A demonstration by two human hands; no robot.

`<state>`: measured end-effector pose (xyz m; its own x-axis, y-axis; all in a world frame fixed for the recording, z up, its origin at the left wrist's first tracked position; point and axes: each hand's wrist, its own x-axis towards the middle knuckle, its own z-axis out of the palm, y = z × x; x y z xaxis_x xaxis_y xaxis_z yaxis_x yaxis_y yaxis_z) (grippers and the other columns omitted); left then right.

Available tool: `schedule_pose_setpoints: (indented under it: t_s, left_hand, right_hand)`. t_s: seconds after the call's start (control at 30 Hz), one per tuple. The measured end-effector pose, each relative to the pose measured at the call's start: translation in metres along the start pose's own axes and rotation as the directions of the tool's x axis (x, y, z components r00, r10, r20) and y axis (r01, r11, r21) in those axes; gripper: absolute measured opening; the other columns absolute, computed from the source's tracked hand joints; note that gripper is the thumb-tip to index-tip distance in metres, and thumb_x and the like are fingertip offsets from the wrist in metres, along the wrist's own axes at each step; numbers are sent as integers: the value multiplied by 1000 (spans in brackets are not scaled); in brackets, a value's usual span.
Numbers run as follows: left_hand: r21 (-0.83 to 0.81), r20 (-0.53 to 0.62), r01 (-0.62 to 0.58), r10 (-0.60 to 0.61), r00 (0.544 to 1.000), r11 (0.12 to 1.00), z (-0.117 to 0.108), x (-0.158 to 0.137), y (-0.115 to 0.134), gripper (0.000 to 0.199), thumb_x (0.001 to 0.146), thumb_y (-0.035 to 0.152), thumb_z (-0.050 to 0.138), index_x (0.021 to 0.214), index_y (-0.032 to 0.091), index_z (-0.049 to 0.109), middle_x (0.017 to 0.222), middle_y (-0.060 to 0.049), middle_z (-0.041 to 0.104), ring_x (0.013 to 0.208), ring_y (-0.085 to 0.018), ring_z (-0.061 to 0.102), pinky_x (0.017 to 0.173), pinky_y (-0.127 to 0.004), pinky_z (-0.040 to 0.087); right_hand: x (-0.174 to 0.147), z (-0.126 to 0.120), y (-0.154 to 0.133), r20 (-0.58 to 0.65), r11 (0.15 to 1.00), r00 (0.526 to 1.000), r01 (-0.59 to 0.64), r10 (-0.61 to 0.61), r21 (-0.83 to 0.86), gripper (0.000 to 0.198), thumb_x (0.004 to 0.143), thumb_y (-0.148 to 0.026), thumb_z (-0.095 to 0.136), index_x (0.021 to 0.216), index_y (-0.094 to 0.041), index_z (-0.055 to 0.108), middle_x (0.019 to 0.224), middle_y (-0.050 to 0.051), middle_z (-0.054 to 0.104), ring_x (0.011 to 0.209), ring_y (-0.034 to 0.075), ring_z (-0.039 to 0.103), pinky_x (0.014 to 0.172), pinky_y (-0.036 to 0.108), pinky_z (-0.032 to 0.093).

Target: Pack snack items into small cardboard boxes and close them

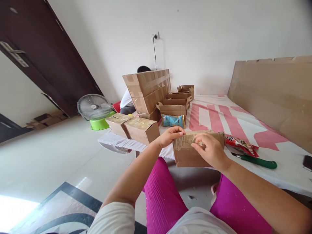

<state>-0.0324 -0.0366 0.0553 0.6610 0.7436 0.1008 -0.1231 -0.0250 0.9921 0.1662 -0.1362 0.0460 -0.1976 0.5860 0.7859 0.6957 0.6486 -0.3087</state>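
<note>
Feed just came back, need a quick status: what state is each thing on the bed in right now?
Small box: held by left hand and right hand, top flaps down.
Taped boxes: closed, lying at bed edge.
Box row: flaps open.
Green-handled knife: lying flat.
Red packet: lying beside the small box.
Fan: whether running, cannot tell.

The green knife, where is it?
In the head view, the green knife lies on the table on the right, just past the red packet and right of the box that the hands hold.
</note>
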Motion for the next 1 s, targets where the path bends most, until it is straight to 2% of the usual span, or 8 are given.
schedule_pose_setpoints:
  t_s: [0.1, 0.23, 0.37, 0.47, 0.57, 0.67, 0.83, 1.0]
  left_hand:
    - [15, -28, -20, 20, 999, 1000, 0, 0, -2, 37, 65, 42, 80, 81, 14, 61, 72, 2, 57, 64, -8, 51, 64, -22, 35]
    - [45, -51, -43, 45, 998, 998, -2, -1, -2, 35, 66, 41, 78, 82, 15, 61, 72, 3, 55, 65, -8, 49, 64, -22, 33]
    - [104, -50, -57, 63, 997, 993, -2, -2, 0, 32, 67, 38, 77, 81, 15, 61, 70, 3, 54, 66, -8, 47, 64, -23, 31]
    - [186, -46, -75, 85, 995, 980, -1, -3, 3, 30, 68, 38, 75, 81, 15, 60, 71, 3, 53, 67, -9, 46, 64, -23, 31]
    - [225, -34, -82, 92, 995, 971, 1, -3, 4, 29, 70, 38, 74, 82, 15, 59, 71, 3, 52, 68, -9, 46, 66, -23, 32]
    - [242, -27, -77, 86, 996, 967, 3, -2, 4, 29, 71, 38, 73, 83, 15, 59, 72, 3, 53, 68, -9, 46, 66, -24, 32]
    - [269, -21, -56, 64, 998, 962, 9, 0, 3, 28, 71, 37, 71, 84, 16, 59, 72, 3, 51, 67, -10, 45, 64, -23, 32]
    - [342, -35, -32, 46, 998, 939, 12, 6, 3, 21, 71, 31, 69, 81, 15, 60, 72, 2, 55, 68, -10, 46, 64, -23, 33]
  right_hand:
    - [11, 4, -1, -4, 1000, 1000, 7, -7, -16, 26, 90, -33, 57, 68, -22, 49, 86, 7, 64, 80, 19, 62, 71, 32, 50]
    - [18, 3, 5, 16, 999, 1000, -16, 17, -42, 19, 95, -28, 46, 81, -22, 56, 77, 4, 65, 72, 18, 62, 69, 30, 48]
    - [19, -3, 13, 18, 998, 999, -42, 43, -44, 19, 95, -23, 41, 91, -23, 60, 84, 5, 70, 77, 19, 65, 73, 33, 49]
    - [17, -5, 16, 13, 996, 996, -88, 89, -28, 17, 95, -25, 43, 94, -24, 60, 84, 3, 70, 72, 18, 65, 71, 32, 49]
    - [14, -5, 17, -30, 993, 994, -105, 104, -44, 13, 92, -33, 51, 86, -23, 57, 78, 3, 67, 70, 18, 63, 69, 31, 47]
    - [11, -5, 20, -102, 996, 992, -76, 71, -55, 22, 91, -38, 52, 76, -24, 49, 78, 5, 62, 77, 20, 61, 72, 32, 46]
    - [6, -5, 30, -124, 977, 981, -166, 150, -133, 18, 94, -34, 44, 79, -24, 43, 63, -1, 53, 54, 16, 51, 57, 30, 37]
    - [5, -10, 35, -53, 973, 984, -177, 171, -148, 19, 94, -36, 42, 79, -25, 39, 58, -2, 51, 49, 16, 48, 51, 30, 31]
